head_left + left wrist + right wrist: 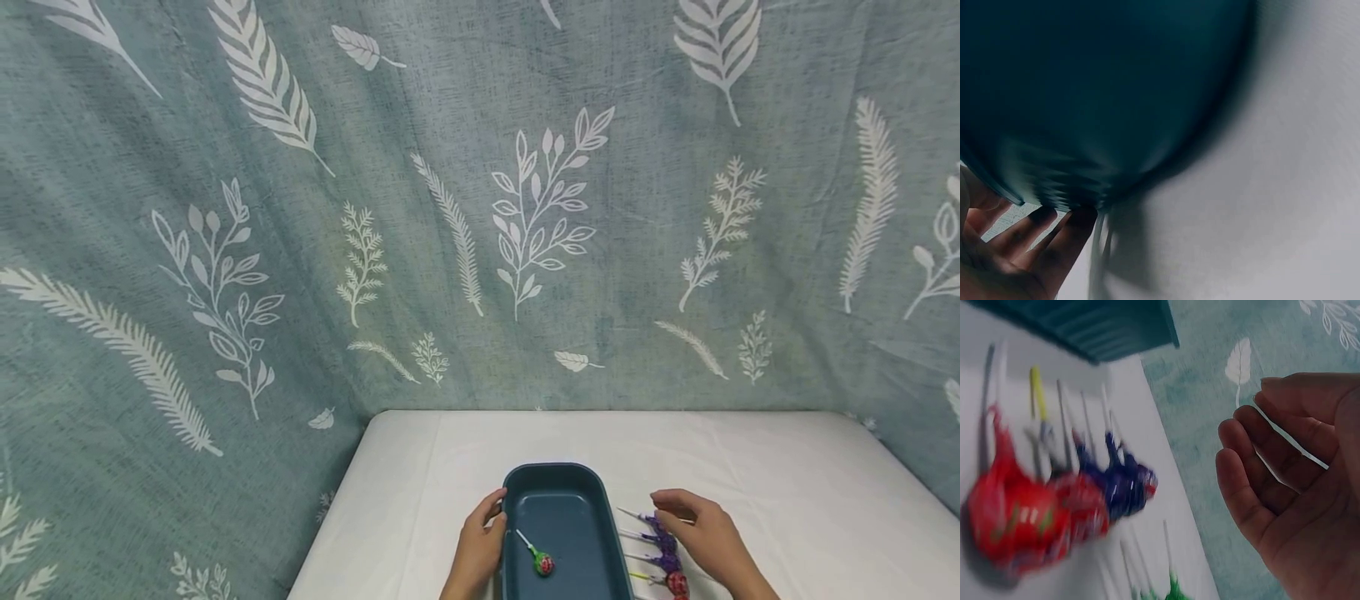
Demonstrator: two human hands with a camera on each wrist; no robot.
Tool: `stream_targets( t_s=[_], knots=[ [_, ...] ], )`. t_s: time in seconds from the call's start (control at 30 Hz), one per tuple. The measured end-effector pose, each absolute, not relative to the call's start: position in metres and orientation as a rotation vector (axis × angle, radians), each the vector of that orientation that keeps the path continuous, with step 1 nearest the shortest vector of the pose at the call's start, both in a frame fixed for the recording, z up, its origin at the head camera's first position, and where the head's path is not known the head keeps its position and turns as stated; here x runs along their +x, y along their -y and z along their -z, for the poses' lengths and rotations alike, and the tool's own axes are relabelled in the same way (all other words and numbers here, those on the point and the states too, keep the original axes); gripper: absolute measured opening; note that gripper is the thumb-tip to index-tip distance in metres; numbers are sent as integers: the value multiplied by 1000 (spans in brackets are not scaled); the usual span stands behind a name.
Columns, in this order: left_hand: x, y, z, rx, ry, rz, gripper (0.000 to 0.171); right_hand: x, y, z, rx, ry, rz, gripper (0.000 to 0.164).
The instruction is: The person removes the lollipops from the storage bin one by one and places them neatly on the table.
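Observation:
A dark blue rectangular tray stands on the white table. Inside it lies one lollipop in a green and red wrapper. My left hand is at the tray's left side; in the left wrist view its fingertips touch the outer wall. To the right of the tray, several purple lollipops and a red lollipop lie in a row, sticks towards the tray. Above the row's far end hovers my right hand, fingers loosely bent. The right wrist view shows nothing between its fingers and thumb.
Green-wrapped lollipops lie beyond the row in the right wrist view. The white tabletop reaches back to a blue-green curtain with white leaf prints, which also hangs along the left side.

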State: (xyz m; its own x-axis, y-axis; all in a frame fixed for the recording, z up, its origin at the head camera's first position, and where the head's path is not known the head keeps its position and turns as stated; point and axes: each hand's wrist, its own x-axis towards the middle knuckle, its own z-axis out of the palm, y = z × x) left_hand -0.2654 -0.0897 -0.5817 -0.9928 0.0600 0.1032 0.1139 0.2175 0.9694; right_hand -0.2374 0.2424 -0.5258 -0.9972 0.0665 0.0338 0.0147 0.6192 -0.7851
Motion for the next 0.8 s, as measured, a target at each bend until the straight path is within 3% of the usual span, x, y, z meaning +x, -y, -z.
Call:
stream_targets(
  t_s=[0.27, 0.8],
  knots=[
    [-265, 89, 581, -155, 2422, 1938, 38, -248, -219, 520, 31, 2714, -1397, 29],
    [-263, 90, 579, -169, 2415, 1936, 38, -263, -173, 516, 288, 2715, -1481, 31]
  ],
)
